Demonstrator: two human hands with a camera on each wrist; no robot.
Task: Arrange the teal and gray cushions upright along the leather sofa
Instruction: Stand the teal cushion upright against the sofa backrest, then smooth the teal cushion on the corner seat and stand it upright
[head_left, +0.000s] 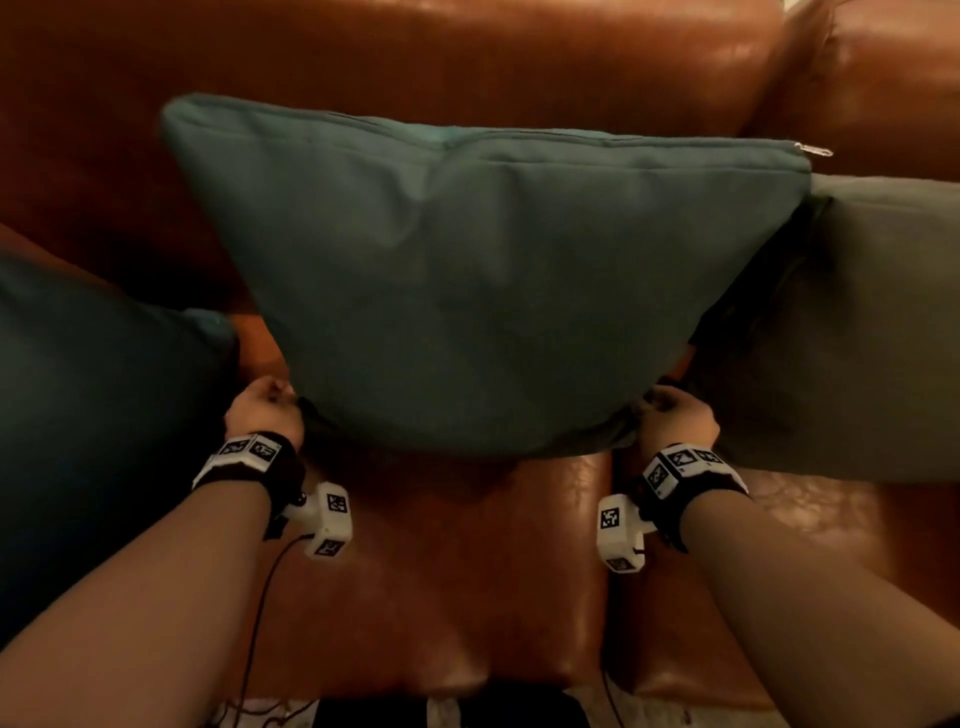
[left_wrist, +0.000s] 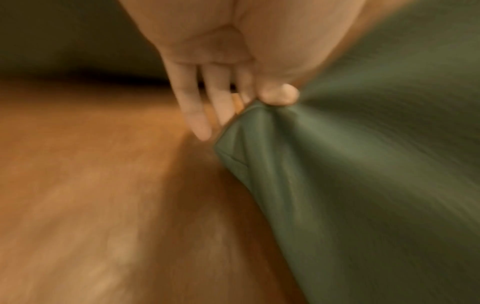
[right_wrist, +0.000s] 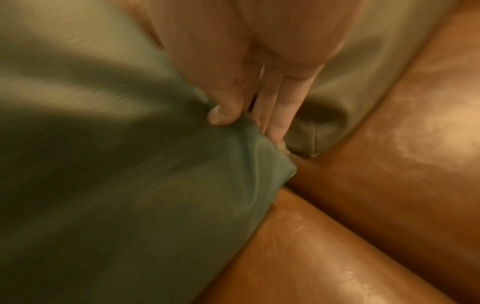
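The teal cushion (head_left: 483, 280), a matte woven-fabric square with a zippered top seam, stands upright on the glossy brown leather sofa (head_left: 457, 57), long axis horizontal, face toward the camera, leaning on the backrest. The left hand (head_left: 265, 410) and the right hand (head_left: 678, 415) each pinch a lower corner between thumb and fingers. A gray cushion (head_left: 872, 322) adjoins its right.
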